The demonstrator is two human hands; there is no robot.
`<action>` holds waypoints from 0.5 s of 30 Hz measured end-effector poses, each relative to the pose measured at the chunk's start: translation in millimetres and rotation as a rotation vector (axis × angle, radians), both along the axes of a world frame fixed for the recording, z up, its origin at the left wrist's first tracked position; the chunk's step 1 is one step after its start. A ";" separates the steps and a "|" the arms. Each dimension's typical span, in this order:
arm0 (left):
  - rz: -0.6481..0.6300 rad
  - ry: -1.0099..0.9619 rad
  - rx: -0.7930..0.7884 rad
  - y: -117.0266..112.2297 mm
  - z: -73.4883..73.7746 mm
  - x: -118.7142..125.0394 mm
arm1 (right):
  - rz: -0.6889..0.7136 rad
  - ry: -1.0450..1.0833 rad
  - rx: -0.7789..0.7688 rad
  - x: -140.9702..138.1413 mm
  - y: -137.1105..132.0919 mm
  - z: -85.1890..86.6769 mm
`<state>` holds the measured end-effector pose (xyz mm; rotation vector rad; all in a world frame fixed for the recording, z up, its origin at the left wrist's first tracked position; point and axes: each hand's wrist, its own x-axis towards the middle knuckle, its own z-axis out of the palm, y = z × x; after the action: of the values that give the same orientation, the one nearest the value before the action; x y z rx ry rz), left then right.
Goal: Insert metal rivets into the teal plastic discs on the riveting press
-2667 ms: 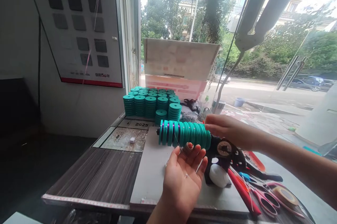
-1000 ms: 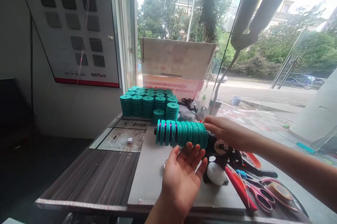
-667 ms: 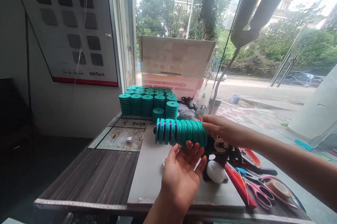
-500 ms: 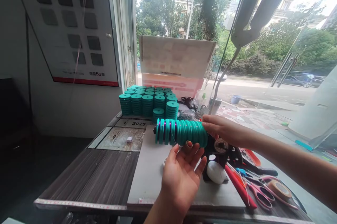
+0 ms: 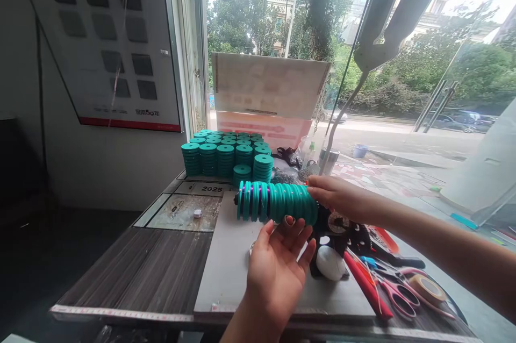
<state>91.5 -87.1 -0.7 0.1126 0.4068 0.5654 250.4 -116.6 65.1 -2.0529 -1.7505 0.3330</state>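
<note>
A row of teal foam line spools (image 5: 292, 200) lies sideways on a dark shaft above a pale board, with purple between some discs at its left end. My right hand (image 5: 332, 192) has its fingers closed over the row's right end, their tips partly hidden. Below the row my left hand (image 5: 278, 268) is palm up, fingers loosely curled and apart, with a band round one fingertip. A thin line hangs from the spools towards the thumb tip; whether the fingers touch it I cannot tell. A black winding device (image 5: 338, 222) carries the shaft's right end.
Stacks of teal foam spools (image 5: 226, 160) stand at the back left. A white ball-shaped thing (image 5: 330, 263) sits by the device. Pink scissors (image 5: 401, 297), a tape roll (image 5: 427, 286) and a red tool (image 5: 368, 286) lie right. A small white block (image 5: 197, 214) rests left.
The whole view has shifted very slightly. My right hand has slid a little left on the spools; the thin line shows more faintly, and my left hand keeps its pose.
</note>
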 end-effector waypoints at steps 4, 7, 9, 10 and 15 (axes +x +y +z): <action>0.006 -0.008 0.014 -0.3 -0.5 1.3 | -0.038 -0.099 -0.001 -3.2 4.3 -0.9; -0.033 -0.011 0.065 -8.5 -11.8 -5.7 | -0.068 -0.129 0.028 -8.7 1.2 0.9; -0.132 -0.001 0.188 -15.4 -23.5 -17.4 | -0.114 -0.133 0.098 -11.5 -7.4 2.4; -0.187 0.008 0.285 -17.8 -28.7 -25.1 | -0.135 -0.124 0.147 -11.9 -13.8 2.3; 0.216 0.246 0.774 -6.9 -28.4 -65.7 | -0.146 -0.069 0.332 -2.1 -54.4 -16.9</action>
<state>25.8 -94.0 -29.1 0.8959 0.4225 0.9051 248.3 -170.9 48.2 -1.9518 -1.5600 -0.0712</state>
